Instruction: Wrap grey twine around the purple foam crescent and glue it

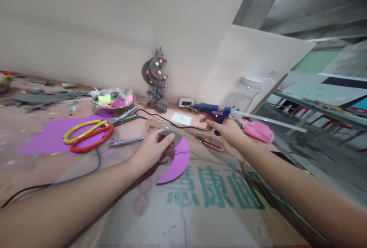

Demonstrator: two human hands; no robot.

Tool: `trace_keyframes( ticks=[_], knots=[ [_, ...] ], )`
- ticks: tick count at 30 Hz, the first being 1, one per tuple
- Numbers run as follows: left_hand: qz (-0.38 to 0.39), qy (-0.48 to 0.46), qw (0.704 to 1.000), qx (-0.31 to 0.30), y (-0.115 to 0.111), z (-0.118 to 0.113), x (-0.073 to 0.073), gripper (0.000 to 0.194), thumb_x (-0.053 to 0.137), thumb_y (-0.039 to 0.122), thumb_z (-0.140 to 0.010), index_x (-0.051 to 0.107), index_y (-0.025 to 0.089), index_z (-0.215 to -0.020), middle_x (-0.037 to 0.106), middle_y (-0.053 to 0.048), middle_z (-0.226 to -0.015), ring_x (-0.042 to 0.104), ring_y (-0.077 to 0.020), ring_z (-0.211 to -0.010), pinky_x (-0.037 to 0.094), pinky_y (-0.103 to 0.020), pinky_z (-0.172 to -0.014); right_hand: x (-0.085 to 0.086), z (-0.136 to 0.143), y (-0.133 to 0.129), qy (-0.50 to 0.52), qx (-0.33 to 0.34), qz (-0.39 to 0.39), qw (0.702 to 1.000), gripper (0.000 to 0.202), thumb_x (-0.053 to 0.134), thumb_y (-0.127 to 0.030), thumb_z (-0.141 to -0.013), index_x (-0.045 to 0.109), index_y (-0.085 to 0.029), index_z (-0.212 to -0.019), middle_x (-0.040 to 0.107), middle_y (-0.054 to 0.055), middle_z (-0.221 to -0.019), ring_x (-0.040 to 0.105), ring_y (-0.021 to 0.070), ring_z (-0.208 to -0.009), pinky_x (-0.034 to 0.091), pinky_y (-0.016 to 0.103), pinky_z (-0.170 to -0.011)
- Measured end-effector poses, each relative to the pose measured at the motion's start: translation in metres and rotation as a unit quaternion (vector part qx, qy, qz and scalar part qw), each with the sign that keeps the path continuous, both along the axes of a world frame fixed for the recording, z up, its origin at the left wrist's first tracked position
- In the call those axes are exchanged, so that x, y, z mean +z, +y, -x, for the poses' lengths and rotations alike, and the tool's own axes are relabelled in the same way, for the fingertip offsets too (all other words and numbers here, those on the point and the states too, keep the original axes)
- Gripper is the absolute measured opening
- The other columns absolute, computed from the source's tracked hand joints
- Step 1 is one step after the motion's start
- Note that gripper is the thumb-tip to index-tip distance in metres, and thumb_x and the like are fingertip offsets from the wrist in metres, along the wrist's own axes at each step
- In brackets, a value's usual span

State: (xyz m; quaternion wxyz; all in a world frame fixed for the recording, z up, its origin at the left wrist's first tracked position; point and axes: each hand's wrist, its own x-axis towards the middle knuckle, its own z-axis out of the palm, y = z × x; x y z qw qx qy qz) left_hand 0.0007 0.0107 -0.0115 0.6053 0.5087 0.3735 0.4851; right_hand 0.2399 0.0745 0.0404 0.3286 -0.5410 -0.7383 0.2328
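Observation:
My left hand (pixel 160 146) pinches the upper end of a purple crescent (pixel 180 160), thumb on top, just above the cardboard. Grey fuzzy material (pixel 176 136) covers that end of the crescent, while the rest is bare purple. In my right hand (pixel 225 127) is a blue hot glue gun (pixel 210 109), its red light lit and its nozzle pointing left. A long clear glue stick (pixel 269 120) sticks out of the gun's back. The gun is held apart from the crescent, farther back and to the right.
Scissors (pixel 88 135) with yellow and red handles lie on a purple sheet (pixel 48 137) at left. A craft knife (pixel 210 144) rests on the printed cardboard (pixel 143 217). Behind stand a metal bowl (pixel 99 108), a grey moon decoration (pixel 156 75), a small clock (pixel 186 102) and a clear jar (pixel 245 95).

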Motion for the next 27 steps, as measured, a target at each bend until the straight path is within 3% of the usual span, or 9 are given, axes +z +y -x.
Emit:
trace_keyframes(
  ticks=[5,10,15,27],
  knots=[
    [-0.005,-0.003,1.0,0.015,-0.002,0.001,0.002,0.024,0.056,0.04,-0.079,0.047,0.019,-0.075,0.043,0.007,-0.052,0.035,-0.0054,-0.037,0.025,-0.016,-0.033,-0.006,0.002,-0.053,-0.036,-0.019,0.025,0.999,0.034,0.051,-0.048,-0.079,0.064,-0.016,-0.075,0.06,0.002,-0.061,0.055,0.0138,-0.055,0.043,0.024,-0.052],
    [-0.034,0.029,0.998,0.051,-0.001,0.002,0.002,0.024,0.057,0.037,-0.078,0.05,0.016,-0.07,0.043,0.007,-0.051,0.036,-0.0045,-0.038,0.027,-0.017,-0.037,-0.018,0.007,-0.08,-0.044,0.0,0.019,0.999,0.029,0.055,-0.047,-0.076,0.064,-0.019,-0.074,0.065,0.002,-0.07,0.06,0.0172,-0.065,0.048,0.026,-0.059],
    [-0.039,0.066,0.995,0.071,-0.001,0.003,0.003,0.021,0.056,0.034,-0.079,0.05,0.016,-0.071,0.047,0.005,-0.053,0.04,-0.0052,-0.04,0.029,-0.017,-0.037,-0.018,0.017,-0.09,0.006,0.081,0.052,0.995,0.024,0.06,-0.042,-0.074,0.062,-0.018,-0.074,0.065,0.004,-0.073,0.061,0.0186,-0.068,0.049,0.029,-0.062],
    [-0.017,0.045,0.999,0.021,-0.005,0.0,0.006,0.022,0.051,0.03,-0.083,0.042,0.019,-0.067,0.044,0.007,-0.047,0.036,-0.0053,-0.033,0.027,-0.017,-0.032,-0.031,0.016,-0.087,-0.033,0.066,0.047,0.996,0.031,0.064,-0.048,-0.07,0.053,-0.019,-0.067,0.051,-0.001,-0.063,0.05,0.014,-0.059,0.042,0.025,-0.053]
  ],
)
